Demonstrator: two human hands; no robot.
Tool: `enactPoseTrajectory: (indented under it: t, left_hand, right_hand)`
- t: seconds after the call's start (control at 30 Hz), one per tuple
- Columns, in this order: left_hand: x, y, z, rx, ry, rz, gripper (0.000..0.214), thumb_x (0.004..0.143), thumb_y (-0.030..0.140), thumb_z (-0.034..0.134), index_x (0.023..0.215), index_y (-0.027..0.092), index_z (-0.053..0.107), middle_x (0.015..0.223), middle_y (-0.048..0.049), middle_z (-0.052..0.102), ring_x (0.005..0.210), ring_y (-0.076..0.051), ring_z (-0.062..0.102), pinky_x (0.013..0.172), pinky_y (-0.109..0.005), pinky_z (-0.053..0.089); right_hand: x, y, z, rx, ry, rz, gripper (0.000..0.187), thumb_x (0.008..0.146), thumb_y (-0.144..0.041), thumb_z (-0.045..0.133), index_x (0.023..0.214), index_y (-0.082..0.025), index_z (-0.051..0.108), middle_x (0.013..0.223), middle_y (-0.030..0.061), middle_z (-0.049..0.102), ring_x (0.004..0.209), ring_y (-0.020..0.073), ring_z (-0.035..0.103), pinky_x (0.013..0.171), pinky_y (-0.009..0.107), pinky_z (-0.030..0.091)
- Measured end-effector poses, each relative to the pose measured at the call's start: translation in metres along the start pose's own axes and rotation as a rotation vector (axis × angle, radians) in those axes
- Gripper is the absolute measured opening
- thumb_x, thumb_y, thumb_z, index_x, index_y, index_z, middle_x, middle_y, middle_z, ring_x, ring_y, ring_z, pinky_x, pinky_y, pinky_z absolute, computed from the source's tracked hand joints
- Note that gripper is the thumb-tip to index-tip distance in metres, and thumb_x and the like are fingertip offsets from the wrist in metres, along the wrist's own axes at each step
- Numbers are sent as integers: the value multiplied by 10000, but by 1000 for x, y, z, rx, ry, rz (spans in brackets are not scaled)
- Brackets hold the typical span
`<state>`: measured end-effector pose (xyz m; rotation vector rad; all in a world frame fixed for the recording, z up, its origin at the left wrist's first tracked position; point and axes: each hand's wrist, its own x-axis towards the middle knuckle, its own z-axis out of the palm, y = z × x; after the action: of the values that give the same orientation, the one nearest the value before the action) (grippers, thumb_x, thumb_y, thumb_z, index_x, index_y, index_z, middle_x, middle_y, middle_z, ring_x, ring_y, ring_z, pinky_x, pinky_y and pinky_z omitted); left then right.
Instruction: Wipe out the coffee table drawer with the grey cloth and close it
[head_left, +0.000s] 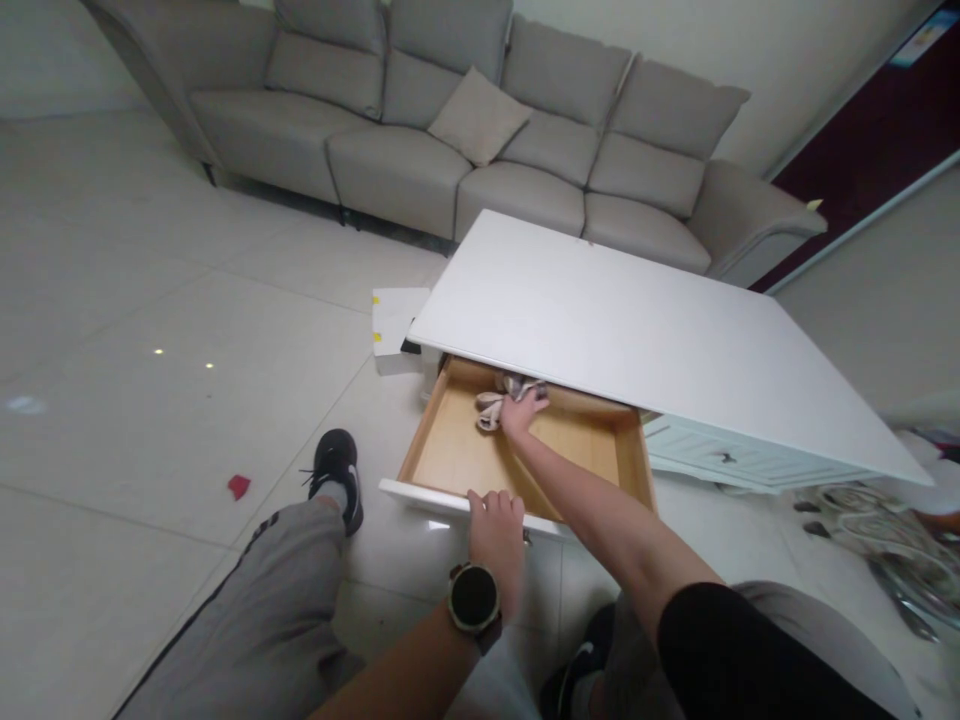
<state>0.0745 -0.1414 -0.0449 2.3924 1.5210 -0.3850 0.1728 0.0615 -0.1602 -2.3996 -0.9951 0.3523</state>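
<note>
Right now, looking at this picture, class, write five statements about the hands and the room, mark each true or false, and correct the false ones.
1. The left hand is on the drawer front. True.
2. The watch is on the right wrist. False: it is on the left.
3. The right hand touches a cloth. True.
4. The square cushion lies on the floor. False: it is on the sofa.
5. The drawer is open. True.

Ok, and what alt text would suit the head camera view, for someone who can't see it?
A person's right hand is on a bunched patterned cloth towards the back of an open wooden drawer, while the left hand rests on the drawer's white front. The drawer juts from a white table, with a long grey sofa beyond.
</note>
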Motion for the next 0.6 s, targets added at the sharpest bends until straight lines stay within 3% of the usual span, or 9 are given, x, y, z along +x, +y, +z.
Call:
enactPoseTrajectory:
  t: [0.13,0.23,0.4,0.6]
  left_hand:
    - [0,0,1,4,6,4,410,1005,130,331,1247,182,657,1160,-135,673,1131,-300,578,1087,-554,370]
    - [0,0,0,-15,7,-2,410,1002,123,327,1236,174,659,1156,-139,674,1123,-304,584,1086,-558,371]
    - [-2,0,-3,-37,0,-11,390,1002,125,330,1222,185,645,1158,-131,671,1128,-306,587,1080,-558,373]
    - [0,1,-1,-8,-21,-10,395,997,105,327,1231,203,629,1167,-115,667,1129,-292,584,1088,-553,360]
  right_hand:
    - [-37,-49,39,52,-269,-340,511,829,-270,616,1333,-269,531,1372,128,410,1113,279,591,1031,425,472]
    - [-38,-44,33,-52,-375,-537,534,837,-209,593,1362,-295,544,1444,117,366,1175,291,547,1059,443,447]
    - [4,22,-26,-350,-416,-859,520,815,-103,570,1290,-304,642,1554,39,366,1214,291,504,1038,416,470]
    - [65,115,-121,-759,-396,-910,489,900,-104,459,1314,-283,649,1616,45,347,1268,322,455,1008,451,459]
